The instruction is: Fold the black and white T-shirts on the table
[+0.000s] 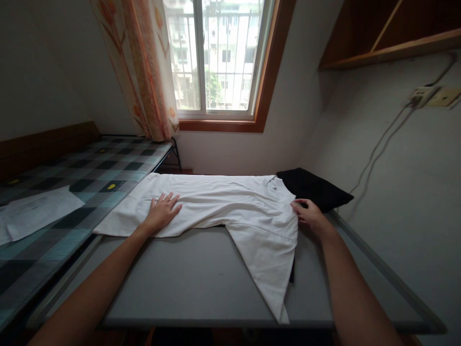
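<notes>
The white shirt (pixel 216 202) lies spread across the middle of the frame, on the grey bench (pixel 180 278); its bottom end points left, toward the checked bed (pixel 140 153), and its neck is on the right; one sleeve (pixel 266 262) slants down to the front edge of the bench, at the lower right of the middle.

The left hand (pixel 163 212) is flat on the shirt, left of the middle, with its fingers spread and nothing in its grip; the right hand (pixel 311 217) is at the right end of the shirt, with its fingertips bent at the shoulder edge; I cannot tell if they pinch the cloth or just touch it.

A black cloth thing (pixel 315 189) sticks out past the neck, at the right of the frame; a small black bit shows beside the sleeve too, but I cannot tell if it is the same thing.

Long soft wrinkles run across the shirt; to do the smoothing well, I think the left hand should press lightly and slide slowly along the wrinkles; the right hand should keep the shoulder edge steady, so the cloth does not slip; pull gently, as a hard tug could make the neck crooked.
</notes>
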`<state>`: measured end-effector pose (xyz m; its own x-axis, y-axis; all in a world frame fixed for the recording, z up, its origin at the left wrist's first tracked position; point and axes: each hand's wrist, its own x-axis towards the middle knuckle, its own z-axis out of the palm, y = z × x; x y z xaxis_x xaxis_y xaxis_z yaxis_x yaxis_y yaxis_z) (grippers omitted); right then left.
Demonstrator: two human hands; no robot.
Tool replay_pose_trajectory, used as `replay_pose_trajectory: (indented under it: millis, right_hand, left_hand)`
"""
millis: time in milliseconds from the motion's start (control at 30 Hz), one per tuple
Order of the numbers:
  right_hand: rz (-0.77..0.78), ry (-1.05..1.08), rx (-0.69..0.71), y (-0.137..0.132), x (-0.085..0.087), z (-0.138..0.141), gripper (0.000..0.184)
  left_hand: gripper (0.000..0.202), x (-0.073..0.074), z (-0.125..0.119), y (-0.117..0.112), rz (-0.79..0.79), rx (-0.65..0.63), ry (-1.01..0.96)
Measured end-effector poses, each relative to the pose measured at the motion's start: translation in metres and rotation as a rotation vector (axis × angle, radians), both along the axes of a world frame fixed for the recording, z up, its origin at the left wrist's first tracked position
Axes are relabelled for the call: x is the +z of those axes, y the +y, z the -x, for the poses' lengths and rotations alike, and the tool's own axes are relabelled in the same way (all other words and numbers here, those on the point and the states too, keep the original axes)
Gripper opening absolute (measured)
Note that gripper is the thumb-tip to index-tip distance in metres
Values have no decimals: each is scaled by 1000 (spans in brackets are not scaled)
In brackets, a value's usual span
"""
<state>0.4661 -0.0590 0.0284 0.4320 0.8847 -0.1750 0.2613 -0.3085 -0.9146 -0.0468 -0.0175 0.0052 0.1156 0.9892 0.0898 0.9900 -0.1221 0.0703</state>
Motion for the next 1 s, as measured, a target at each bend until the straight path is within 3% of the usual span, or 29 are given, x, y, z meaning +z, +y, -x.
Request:
replay_pose_trajectory:
  millis: [67, 167, 233, 300, 467, 733, 1000]
  right_hand:
    - [19, 44, 93, -6, 2, 0, 65]
    - [41, 24, 372, -18, 4, -2, 97]
    - [29, 16, 496, -25, 5, -2, 110]
    - [8, 28, 529, -31, 6, -1, 115]
    - [27, 174, 525, -37, 8, -8, 117]
    - [34, 283, 306, -41, 5, -20, 113]
    - [24, 140, 550, -51, 14, -14, 101]
  left_hand:
    - [59, 1, -1, -1, 0, 3, -1]
    - [59, 4, -3, -2, 6, 11, -1]
    - [58, 4, -4, -3, 7, 10, -1]
    - [58, 4, -3, -3, 6, 8, -5]
    - [57, 1, 4, 1, -10, 1, -14]
    - [56, 2, 7, 3, -1, 15, -29]
    - [59, -2, 7, 6, -20, 5, -27]
